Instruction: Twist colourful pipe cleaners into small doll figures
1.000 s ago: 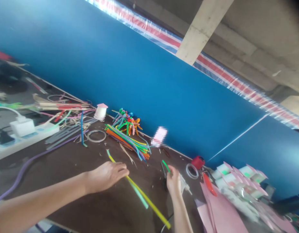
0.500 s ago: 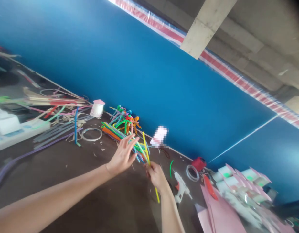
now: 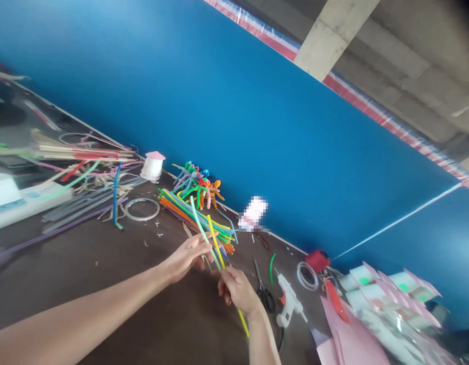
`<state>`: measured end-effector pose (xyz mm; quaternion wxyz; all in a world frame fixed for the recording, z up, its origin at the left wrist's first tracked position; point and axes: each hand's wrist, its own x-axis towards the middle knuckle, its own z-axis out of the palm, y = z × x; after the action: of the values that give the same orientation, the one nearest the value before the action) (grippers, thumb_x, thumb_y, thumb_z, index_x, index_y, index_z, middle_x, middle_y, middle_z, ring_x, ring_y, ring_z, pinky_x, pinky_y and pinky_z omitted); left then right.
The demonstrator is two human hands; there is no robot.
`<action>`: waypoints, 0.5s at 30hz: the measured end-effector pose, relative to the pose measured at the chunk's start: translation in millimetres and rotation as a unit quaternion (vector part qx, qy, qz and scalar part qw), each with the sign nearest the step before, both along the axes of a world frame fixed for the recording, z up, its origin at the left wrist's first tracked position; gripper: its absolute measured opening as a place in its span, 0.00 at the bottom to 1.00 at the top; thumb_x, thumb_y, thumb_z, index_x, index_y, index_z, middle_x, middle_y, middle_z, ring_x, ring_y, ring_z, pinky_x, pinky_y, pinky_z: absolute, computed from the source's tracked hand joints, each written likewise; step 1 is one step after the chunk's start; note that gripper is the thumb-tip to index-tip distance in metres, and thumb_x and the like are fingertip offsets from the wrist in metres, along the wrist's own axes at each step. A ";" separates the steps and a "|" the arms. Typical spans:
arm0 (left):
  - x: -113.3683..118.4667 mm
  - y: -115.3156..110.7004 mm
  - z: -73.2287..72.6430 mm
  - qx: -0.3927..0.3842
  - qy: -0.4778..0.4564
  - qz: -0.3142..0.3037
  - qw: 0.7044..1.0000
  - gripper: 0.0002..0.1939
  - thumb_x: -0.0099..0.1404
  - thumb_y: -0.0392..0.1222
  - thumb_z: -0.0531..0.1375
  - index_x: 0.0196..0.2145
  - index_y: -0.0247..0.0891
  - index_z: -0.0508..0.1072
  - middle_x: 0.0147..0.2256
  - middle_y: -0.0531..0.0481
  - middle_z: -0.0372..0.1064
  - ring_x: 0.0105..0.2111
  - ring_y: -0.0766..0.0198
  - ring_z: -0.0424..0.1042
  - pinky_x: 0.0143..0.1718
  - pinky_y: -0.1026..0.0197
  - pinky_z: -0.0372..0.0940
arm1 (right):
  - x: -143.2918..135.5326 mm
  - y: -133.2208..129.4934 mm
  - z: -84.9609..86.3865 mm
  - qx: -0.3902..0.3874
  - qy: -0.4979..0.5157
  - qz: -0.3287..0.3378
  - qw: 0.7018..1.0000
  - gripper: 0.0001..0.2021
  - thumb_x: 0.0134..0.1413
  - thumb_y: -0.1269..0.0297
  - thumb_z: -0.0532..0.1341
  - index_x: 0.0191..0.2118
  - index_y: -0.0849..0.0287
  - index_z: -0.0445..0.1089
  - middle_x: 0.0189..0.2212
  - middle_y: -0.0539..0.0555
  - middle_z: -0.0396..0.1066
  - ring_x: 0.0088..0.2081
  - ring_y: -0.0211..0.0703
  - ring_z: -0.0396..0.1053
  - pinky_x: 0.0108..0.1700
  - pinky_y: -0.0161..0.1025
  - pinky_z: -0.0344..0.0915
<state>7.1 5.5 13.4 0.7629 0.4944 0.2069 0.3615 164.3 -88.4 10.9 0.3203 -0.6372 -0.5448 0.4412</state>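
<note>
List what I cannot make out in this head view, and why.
Head view:
Lower end of the mint-green fuzzy stem: behind the right hand.
Middle of the yellow fuzzy stem: behind that hand too.
Identity of the pinkish-white object by the blue wall: pixelated.
Left end of the white power strip: cut off by the left edge.

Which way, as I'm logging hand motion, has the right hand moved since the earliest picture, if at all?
Yes: the right hand moved left, away from the white glue gun.

Rightward obstacles: scissors (image 3: 261, 290), then glue gun (image 3: 291, 301)
</note>
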 end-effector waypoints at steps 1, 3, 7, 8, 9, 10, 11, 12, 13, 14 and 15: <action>-0.1 -1.6 -0.4 0.006 0.015 -0.003 1.000 0.27 0.53 0.48 0.57 0.50 0.36 0.60 0.37 0.46 0.66 0.27 0.67 0.65 0.19 0.68 0.58 | -0.7 -0.1 -1.5 -0.003 -0.010 0.004 1.000 0.21 0.54 0.50 0.47 0.37 0.61 0.67 0.15 0.44 0.59 0.12 0.27 0.53 0.14 0.26 0.47; 2.0 -5.1 -3.1 0.017 0.048 -0.003 0.999 0.26 0.54 0.51 0.56 0.49 0.36 0.62 0.36 0.47 0.65 0.24 0.69 0.64 0.18 0.67 0.58 | -2.5 -0.2 -5.1 -0.007 -0.026 0.013 1.000 0.20 0.54 0.50 0.47 0.35 0.62 0.67 0.15 0.44 0.59 0.12 0.27 0.53 0.14 0.26 0.47; 8.5 -10.7 -12.3 0.030 0.060 -0.063 0.996 0.22 0.56 0.53 0.53 0.43 0.34 0.66 0.33 0.49 0.65 0.22 0.70 0.64 0.19 0.67 0.58 | -7.4 -0.1 -7.9 -0.007 -0.058 0.018 0.998 0.21 0.56 0.51 0.45 0.29 0.62 0.66 0.15 0.46 0.60 0.12 0.28 0.54 0.14 0.26 0.49; 9.4 -11.5 -14.1 0.037 0.062 -0.077 0.994 0.22 0.56 0.53 0.53 0.41 0.34 0.67 0.32 0.49 0.65 0.22 0.70 0.64 0.19 0.67 0.58 | -8.3 -0.4 -6.2 -0.009 -0.064 0.018 0.998 0.21 0.56 0.52 0.45 0.29 0.62 0.66 0.15 0.46 0.60 0.12 0.28 0.55 0.14 0.26 0.50; 9.7 -11.8 -15.2 0.042 0.065 -0.089 0.993 0.21 0.55 0.53 0.54 0.39 0.33 0.68 0.31 0.50 0.65 0.23 0.69 0.64 0.19 0.67 0.58 | -8.8 -1.0 -3.2 -0.009 -0.072 0.020 0.997 0.21 0.56 0.52 0.44 0.30 0.62 0.66 0.16 0.47 0.61 0.13 0.29 0.56 0.14 0.27 0.51; 9.7 -11.6 -15.7 0.042 0.065 -0.096 0.992 0.20 0.55 0.53 0.55 0.36 0.33 0.68 0.28 0.51 0.65 0.23 0.69 0.64 0.19 0.67 0.58 | -8.6 -1.8 0.7 -0.002 -0.085 0.025 0.996 0.21 0.56 0.52 0.44 0.30 0.62 0.67 0.17 0.47 0.62 0.15 0.31 0.58 0.16 0.28 0.54; 9.4 -10.8 -15.7 0.037 0.063 -0.097 0.993 0.19 0.54 0.53 0.55 0.34 0.32 0.69 0.26 0.52 0.64 0.23 0.69 0.63 0.19 0.68 0.58 | -7.6 -2.6 5.6 0.012 -0.103 0.032 0.994 0.21 0.56 0.52 0.45 0.31 0.62 0.67 0.18 0.48 0.63 0.17 0.33 0.61 0.19 0.29 0.57; 8.9 -9.3 -15.3 0.024 0.058 -0.092 0.994 0.19 0.54 0.53 0.55 0.32 0.32 0.69 0.23 0.53 0.63 0.22 0.69 0.63 0.18 0.68 0.57 | -5.8 -3.3 10.9 0.038 -0.127 0.037 0.990 0.19 0.55 0.53 0.47 0.31 0.61 0.68 0.21 0.50 0.66 0.22 0.35 0.65 0.24 0.31 0.61; 8.4 -7.2 -14.7 0.003 0.053 -0.081 0.995 0.19 0.54 0.54 0.55 0.30 0.32 0.69 0.22 0.54 0.62 0.21 0.70 0.63 0.18 0.68 0.57 | -3.4 -3.3 16.5 0.075 -0.158 0.035 0.984 0.16 0.54 0.54 0.50 0.32 0.61 0.69 0.25 0.51 0.68 0.27 0.38 0.67 0.30 0.33 0.63; 7.9 -4.7 -14.1 -0.022 0.046 -0.065 0.997 0.19 0.54 0.54 0.55 0.29 0.32 0.68 0.21 0.54 0.63 0.20 0.71 0.62 0.18 0.69 0.56 | -0.4 -2.1 22.0 0.112 -0.184 0.016 0.976 0.14 0.52 0.55 0.53 0.35 0.60 0.69 0.29 0.52 0.69 0.33 0.41 0.67 0.36 0.35 0.63; 7.5 -1.9 -13.5 -0.045 0.041 -0.046 0.997 0.18 0.54 0.54 0.55 0.27 0.32 0.67 0.22 0.54 0.64 0.18 0.72 0.62 0.18 0.69 0.56 | 3.0 0.5 27.1 0.135 -0.200 -0.014 0.970 0.14 0.51 0.57 0.54 0.38 0.59 0.68 0.33 0.53 0.70 0.36 0.42 0.67 0.39 0.37 0.62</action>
<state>14.6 3.6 -0.2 0.7910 0.4830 0.2308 0.2962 167.3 -87.9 38.0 0.2937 -0.6707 -0.6436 0.2228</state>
